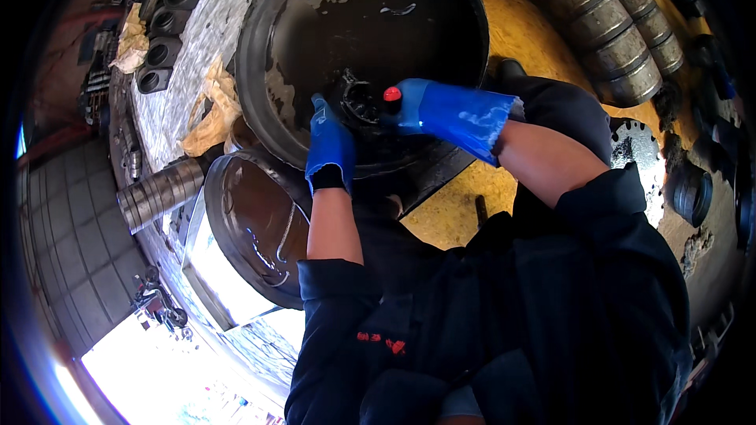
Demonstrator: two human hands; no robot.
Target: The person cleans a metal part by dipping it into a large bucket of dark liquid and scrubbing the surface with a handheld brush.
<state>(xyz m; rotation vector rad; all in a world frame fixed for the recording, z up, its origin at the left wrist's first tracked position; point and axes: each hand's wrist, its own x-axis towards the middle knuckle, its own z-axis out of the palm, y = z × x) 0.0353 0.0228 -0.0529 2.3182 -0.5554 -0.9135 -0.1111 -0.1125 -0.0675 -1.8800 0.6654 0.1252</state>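
Both my hands wear blue rubber gloves over a large round black basin (253, 102) of dark, wet-looking liquid. A black, oily ring-shaped part (360, 101) sits between them, just above the liquid. My left hand (327, 130) grips its left side, the thumb or a finger pointing up. From the right, my right hand (417, 106) is closed round a tool with a red end (391, 94); the rest of that tool is hidden by the glove and the dark part.
A second round tub (260, 228) of brown liquid stands at lower left, beside a ribbed metal cylinder (165, 193). Stacked metal cylinders (594, 27) lie at upper right on a yellow surface (512, 24). Several dark ring-mouthed parts (164, 51) and crumpled brown paper (213, 114) are at left.
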